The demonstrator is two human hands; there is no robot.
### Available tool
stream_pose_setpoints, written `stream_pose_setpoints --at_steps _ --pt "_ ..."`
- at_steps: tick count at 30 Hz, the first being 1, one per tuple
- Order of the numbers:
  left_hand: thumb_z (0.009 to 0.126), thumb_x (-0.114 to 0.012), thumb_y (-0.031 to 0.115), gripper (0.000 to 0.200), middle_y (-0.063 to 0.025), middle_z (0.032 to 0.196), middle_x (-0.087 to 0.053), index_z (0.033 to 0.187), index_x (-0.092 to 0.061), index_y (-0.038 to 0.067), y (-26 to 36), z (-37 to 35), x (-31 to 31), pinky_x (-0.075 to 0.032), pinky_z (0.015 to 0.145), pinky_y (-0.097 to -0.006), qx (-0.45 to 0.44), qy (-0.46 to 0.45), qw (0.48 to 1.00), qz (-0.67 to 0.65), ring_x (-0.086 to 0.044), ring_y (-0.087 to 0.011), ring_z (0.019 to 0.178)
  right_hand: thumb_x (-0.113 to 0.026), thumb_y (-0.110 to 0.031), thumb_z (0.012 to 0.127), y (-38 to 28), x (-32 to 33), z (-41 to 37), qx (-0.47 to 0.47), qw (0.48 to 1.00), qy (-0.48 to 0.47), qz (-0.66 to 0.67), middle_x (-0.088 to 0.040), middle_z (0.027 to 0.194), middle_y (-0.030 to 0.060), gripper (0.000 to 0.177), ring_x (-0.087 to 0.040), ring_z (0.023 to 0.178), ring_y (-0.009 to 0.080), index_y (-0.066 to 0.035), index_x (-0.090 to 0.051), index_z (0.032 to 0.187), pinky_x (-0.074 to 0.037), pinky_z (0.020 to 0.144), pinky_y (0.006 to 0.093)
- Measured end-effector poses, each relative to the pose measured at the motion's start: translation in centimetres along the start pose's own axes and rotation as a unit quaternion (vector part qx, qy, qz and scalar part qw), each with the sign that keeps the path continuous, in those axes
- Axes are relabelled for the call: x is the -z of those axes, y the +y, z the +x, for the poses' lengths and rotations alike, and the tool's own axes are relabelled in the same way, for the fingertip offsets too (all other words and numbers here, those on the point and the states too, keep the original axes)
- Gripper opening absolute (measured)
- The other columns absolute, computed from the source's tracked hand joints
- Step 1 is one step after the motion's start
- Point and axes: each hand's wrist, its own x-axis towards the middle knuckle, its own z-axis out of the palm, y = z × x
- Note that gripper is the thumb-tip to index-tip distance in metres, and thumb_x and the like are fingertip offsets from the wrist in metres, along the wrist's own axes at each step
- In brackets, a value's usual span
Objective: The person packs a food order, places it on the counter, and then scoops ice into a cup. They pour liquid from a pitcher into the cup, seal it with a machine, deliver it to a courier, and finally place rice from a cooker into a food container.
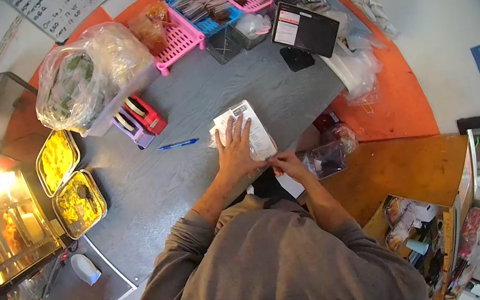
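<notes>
A white packet with printed paper slips on top (260, 135) lies near the front edge of the grey table. My left hand (234, 151) rests flat on the slips, its fingers spread. Close to the packet's near right corner, my right hand (290, 166) has its fingers pinched together. What it pinches, if anything, is too small to make out. A blue pen (179, 144) lies to the left of the packet. Farther left stand a red tape dispenser (148, 114) and a purple tape dispenser (134, 129).
Two metal trays of yellow food (81, 203) sit at the left beside a lit glass case (11, 230). Along the back are a large plastic bag of greens (72, 82), pink baskets (180, 41) and a tablet screen (305, 29). A wooden surface (406, 170) lies to the right.
</notes>
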Motion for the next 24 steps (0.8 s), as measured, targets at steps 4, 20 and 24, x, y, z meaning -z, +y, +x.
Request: stream_pose_setpoints --at_steps 4,20,24 --pt "0.045 -0.083 0.061 0.125 -0.0100 0.155 -0.021 0.147 -0.030 0.012 0.2 0.4 0.1 -0.007 0.110 -0.0651 0.000 -0.007 1.000 0.008 -0.012 -0.0323 0.145 -0.070 -0.035 0.086 -1.1 0.5 0.8 -0.071 0.986 0.068 -0.131 -0.053 0.051 0.0014 0.037 -0.055 0.051 0.0106 0.001 -0.070 0.079 -0.040 0.047 0.0273" --pt "0.087 -0.057 0.033 0.027 -0.0199 0.078 -0.063 0.088 -0.065 0.007 17.3 2.6 8.7 -0.048 0.063 -0.0504 -0.215 -0.155 0.953 0.149 -0.063 -0.0389 0.075 -0.070 -0.039 0.080 -9.3 3.3 -15.0 0.388 0.843 0.226 -0.296 -0.037 0.145 0.0180 0.063 -0.027 0.139 0.0358 -0.009 -0.050 0.133 -0.023 0.112 0.0499" --pt "0.083 -0.061 0.027 0.021 -0.0213 0.086 -0.063 0.088 -0.065 0.007 33.0 0.5 12.6 -0.047 0.065 -0.0476 -0.315 -0.135 0.930 0.132 -0.061 -0.0400 0.079 -0.068 -0.030 0.081 -10.0 7.6 -20.9 0.467 0.777 0.363 -0.216 -0.045 0.138 0.0206 0.058 -0.040 0.130 0.0357 -0.005 -0.050 0.130 -0.028 0.108 0.0507"
